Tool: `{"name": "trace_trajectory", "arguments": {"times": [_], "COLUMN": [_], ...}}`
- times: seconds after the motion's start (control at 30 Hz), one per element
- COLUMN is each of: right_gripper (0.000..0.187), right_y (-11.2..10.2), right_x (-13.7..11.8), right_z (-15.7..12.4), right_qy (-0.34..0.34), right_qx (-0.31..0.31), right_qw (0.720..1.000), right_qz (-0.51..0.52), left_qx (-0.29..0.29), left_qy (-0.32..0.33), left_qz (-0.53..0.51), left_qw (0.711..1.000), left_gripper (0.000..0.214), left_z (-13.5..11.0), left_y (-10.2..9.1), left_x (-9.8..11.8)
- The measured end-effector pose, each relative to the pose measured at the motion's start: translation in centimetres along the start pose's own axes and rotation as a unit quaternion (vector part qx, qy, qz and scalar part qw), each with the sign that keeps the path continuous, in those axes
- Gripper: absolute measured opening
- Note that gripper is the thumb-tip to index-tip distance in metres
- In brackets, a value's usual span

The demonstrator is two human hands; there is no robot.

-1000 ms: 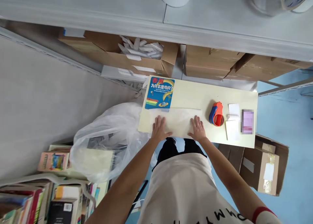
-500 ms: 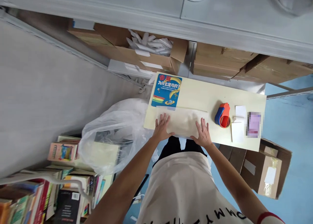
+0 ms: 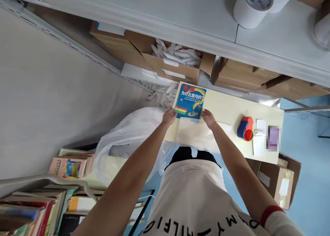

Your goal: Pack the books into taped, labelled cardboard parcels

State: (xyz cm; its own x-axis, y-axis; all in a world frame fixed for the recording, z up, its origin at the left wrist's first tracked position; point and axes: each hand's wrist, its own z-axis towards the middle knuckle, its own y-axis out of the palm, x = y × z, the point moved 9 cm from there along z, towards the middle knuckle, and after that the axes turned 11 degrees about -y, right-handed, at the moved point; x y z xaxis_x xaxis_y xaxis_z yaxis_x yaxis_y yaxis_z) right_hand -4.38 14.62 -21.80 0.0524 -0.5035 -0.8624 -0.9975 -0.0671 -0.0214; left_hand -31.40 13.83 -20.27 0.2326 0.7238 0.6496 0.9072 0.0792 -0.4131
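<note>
A blue book (image 3: 190, 103) with bananas and Chinese writing on its cover lies at the left end of a cream table (image 3: 224, 107). My left hand (image 3: 169, 117) is closed on the book's lower left edge. At its lower right edge my right hand (image 3: 208, 118) is closed too, its fingertips partly hidden. A sheet of white paper (image 3: 193, 133) is spread on the table just below the book, under my right forearm; the book's bottom edge meets its top.
To the right are a red and blue tape dispenser (image 3: 245, 128), white paper slips (image 3: 259, 143) and a blurred purple item (image 3: 273, 138). A plastic bag (image 3: 134, 126) and books (image 3: 33, 208) stand left. Shelves hold cartons (image 3: 175, 69) and tape rolls (image 3: 252, 7). An open box (image 3: 279, 184) sits lower right.
Both hands have left the white paper, where they lay flat, and moved up to the sides of the blue book, closing on its edges. The camera view has shifted.
</note>
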Motion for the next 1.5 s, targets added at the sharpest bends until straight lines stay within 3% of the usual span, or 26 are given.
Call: {"name": "trace_trajectory", "arguments": {"times": [0.17, 0.27, 0.43, 0.57, 0.73, 0.87, 1.03, 1.13, 1.3, 1.5], "right_gripper": [0.049, 0.051, 0.056, 0.057, 0.055, 0.046, 0.043, 0.045, 0.043, 0.034], "right_y": [1.8, 2.1, 0.6, -0.1, -1.5, -4.5, -10.4, -13.1, -15.4, -17.2], "right_x": [-0.9, -1.9, -3.0, -3.2, -2.6, -2.3, 1.2, 4.2, 8.3, 10.2], "right_z": [0.6, 0.0, -0.6, -1.1, -3.7, -8.2, -14.7, -17.0, -17.8, -16.4], "right_qy": [-0.014, -0.039, -0.050, -0.041, -0.026, -0.091, -0.106, -0.096, -0.092, -0.092], "right_qx": [-0.015, -0.026, 0.036, 0.079, 0.096, 0.097, 0.160, 0.174, 0.179, 0.202], "right_qw": [0.999, 0.993, 0.982, 0.975, 0.971, 0.973, 0.972, 0.972, 0.975, 0.975], "right_qz": [0.049, 0.108, 0.180, 0.203, 0.219, 0.189, 0.134, 0.128, 0.099, 0.000], "left_qx": [-0.095, -0.147, -0.247, -0.294, -0.344, -0.380, -0.342, -0.301, -0.208, -0.089], "left_qy": [-0.025, -0.045, -0.066, -0.059, -0.046, -0.042, 0.052, 0.100, 0.129, 0.180], "left_qz": [-0.063, -0.103, -0.269, -0.284, -0.261, -0.214, -0.078, -0.039, 0.063, 0.218], "left_qw": [0.993, 0.983, 0.929, 0.911, 0.901, 0.899, 0.935, 0.947, 0.967, 0.955], "left_gripper": [0.028, 0.036, 0.030, 0.030, 0.040, 0.048, 0.043, 0.057, 0.070, 0.062], "left_z": [1.2, 1.2, 0.6, -1.1, -4.8, -9.2, -14.1, -16.2, -17.5, -17.0], "left_y": [1.8, 2.2, 1.7, 1.4, 2.9, 6.4, 11.8, 14.8, 18.4, 19.7], "left_x": [0.2, 1.1, 4.6, 6.2, 4.9, 2.0, -1.5, -3.4, -6.5, -6.9]}}
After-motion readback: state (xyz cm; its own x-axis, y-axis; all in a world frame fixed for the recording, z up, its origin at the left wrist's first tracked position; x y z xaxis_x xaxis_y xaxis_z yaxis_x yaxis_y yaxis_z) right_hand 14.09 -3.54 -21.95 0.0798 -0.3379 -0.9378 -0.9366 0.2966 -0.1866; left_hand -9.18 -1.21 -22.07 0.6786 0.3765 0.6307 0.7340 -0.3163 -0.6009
